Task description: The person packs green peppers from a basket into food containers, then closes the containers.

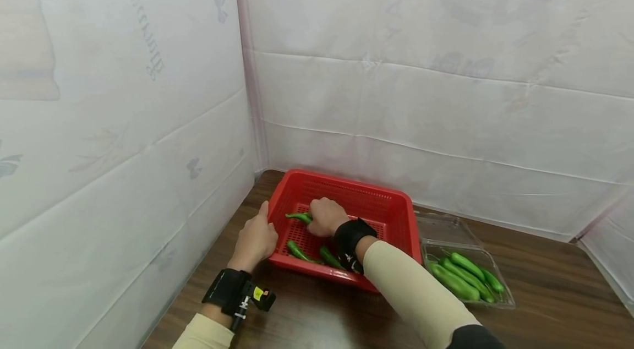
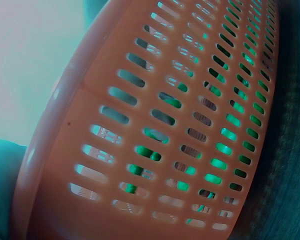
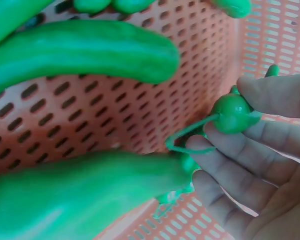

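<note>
A red perforated plastic basket (image 1: 401, 211) sits on the wooden table with several green peppers inside. My left hand (image 1: 255, 240) grips its left rim; in the left wrist view the slotted basket wall (image 2: 65, 175) fills most of the picture, and part of the hand shows at the left edge. Inside the basket, my right hand (image 1: 327, 217) pinches a green pepper (image 1: 297, 217) between thumb and fingers. The right wrist view shows the held pepper (image 3: 232, 114) with its thin curved stem. Other peppers (image 3: 85, 50) lie on the basket floor beside the hand.
A clear hinged plastic box, its lid (image 1: 446, 226) folded back, stands right of the basket with several green peppers (image 1: 463, 277) in it. White printed sheeting (image 1: 346, 90) rises behind the table (image 1: 550, 261) and along its left side.
</note>
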Demonstrator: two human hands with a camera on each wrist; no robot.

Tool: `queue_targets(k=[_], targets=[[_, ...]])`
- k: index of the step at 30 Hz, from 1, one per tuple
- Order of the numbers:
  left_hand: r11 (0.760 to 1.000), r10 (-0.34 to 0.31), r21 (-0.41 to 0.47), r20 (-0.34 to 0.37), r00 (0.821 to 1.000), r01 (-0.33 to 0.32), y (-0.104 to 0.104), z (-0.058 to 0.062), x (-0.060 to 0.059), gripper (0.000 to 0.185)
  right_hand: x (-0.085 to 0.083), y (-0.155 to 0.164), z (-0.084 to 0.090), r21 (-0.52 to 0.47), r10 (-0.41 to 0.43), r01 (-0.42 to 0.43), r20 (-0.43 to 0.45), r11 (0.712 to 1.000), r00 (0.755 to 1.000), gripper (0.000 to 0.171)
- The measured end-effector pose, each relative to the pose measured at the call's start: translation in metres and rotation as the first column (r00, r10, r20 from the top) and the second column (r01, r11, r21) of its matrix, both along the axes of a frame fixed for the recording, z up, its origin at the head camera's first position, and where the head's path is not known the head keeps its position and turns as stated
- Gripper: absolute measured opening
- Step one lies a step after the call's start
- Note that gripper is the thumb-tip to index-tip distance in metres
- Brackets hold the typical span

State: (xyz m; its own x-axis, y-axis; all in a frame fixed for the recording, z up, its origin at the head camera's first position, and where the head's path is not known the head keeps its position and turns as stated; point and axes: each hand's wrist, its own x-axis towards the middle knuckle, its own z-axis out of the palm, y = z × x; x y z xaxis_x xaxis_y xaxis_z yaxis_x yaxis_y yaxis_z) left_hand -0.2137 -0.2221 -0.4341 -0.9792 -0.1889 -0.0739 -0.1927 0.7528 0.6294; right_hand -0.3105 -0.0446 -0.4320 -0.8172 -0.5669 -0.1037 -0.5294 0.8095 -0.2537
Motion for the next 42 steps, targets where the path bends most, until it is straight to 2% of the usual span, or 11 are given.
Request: queue_targets(k=[4,11,25,36,42], targets=[[1.000,-0.003,-0.004,-0.001,1.000,0.003,-0.001,0.000,-0.002,0.066,-0.001,-0.001,0.006,-0.013,0.010,-0.011,-0.020,1.000,1.000,0.052],[1.000,-0.006,-0.012,0.011,1.000,0.006,-0.003,-0.001,-0.004,0.067,0.002,0.002,0.015,-0.037,0.051,-0.051,0.006,0.998,0.999,0.054],[1.000,-0.015,-0.009,-0.025,1.000,0.014,-0.005,-0.002,-0.002,0.066,0.002,0.010,0.026,0.016,0.071,-0.072,0.038,0.997,0.997,0.053],[1.000,-0.016,-0.016,-0.005,1.000,0.016,-0.006,-0.002,-0.004,0.067,-0.004,0.017,0.044,0.022,0.045,-0.047,0.099,0.999,0.994,0.052],[1.000,-0.018,-0.012,0.016,1.000,0.018,-0.007,-0.002,-0.006,0.068,-0.008,0.022,0.050,0.014,0.032,-0.034,0.103,0.999,0.994,0.050]])
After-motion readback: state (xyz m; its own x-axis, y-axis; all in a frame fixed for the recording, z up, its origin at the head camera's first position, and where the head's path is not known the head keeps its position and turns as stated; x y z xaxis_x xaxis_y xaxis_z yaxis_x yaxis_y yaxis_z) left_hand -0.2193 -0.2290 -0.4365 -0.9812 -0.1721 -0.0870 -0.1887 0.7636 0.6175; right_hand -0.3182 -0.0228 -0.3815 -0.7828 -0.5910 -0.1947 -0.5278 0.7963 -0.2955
